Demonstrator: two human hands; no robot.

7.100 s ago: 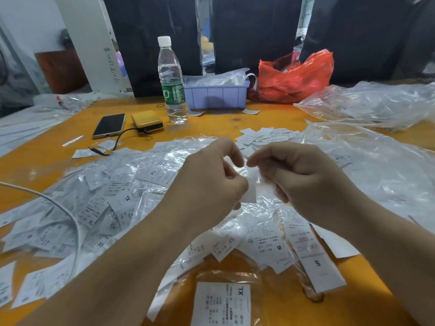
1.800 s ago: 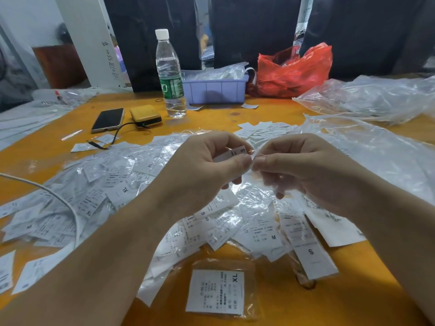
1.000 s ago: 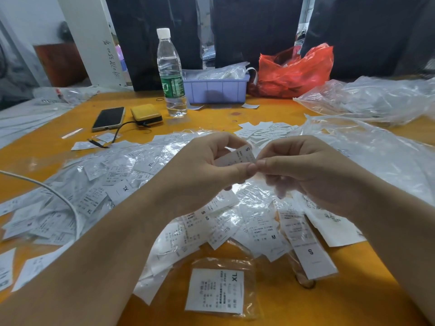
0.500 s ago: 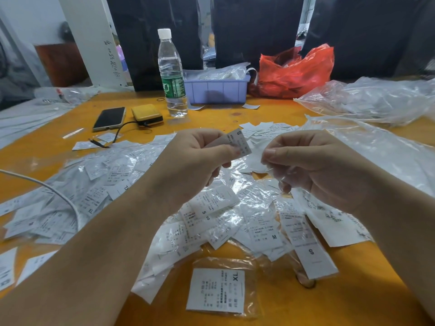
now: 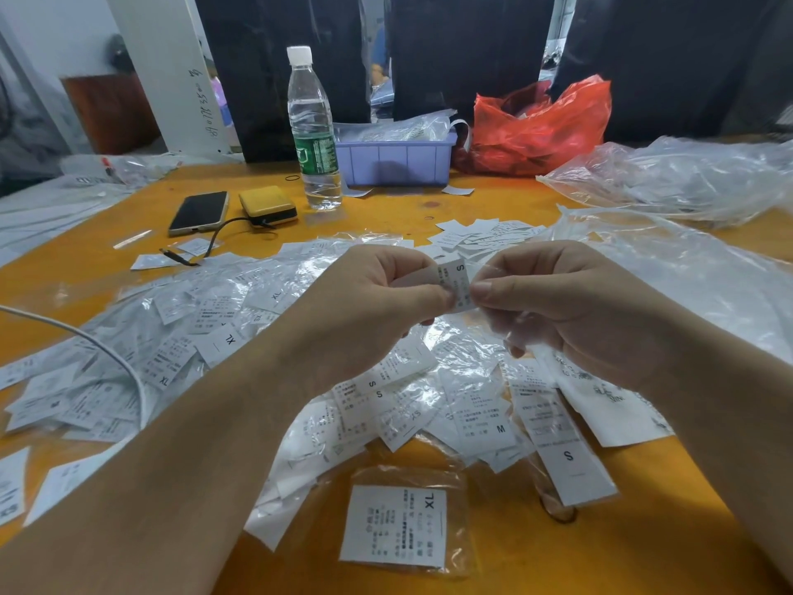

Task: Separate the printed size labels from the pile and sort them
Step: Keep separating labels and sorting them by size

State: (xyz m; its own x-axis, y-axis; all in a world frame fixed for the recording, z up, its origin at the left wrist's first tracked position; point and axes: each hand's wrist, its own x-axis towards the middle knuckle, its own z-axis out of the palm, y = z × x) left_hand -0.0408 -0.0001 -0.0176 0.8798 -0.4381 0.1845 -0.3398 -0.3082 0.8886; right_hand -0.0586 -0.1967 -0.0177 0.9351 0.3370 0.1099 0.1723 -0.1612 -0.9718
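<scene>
Together, left hand [image 5: 369, 302] and right hand [image 5: 570, 311] pinch 1 S label [image 5: 455, 282] above the pile [image 5: 223, 337], toward 12 o'clock.

A water bottle [image 5: 314, 131] stands upright on the orange counter [image 5: 493, 204], just beside a lilac bin [image 5: 394, 158]. A red bag [image 5: 543, 126] slumps to the bin's right. A phone [image 5: 198, 212] lies beside a yellow case [image 5: 268, 205].
</scene>
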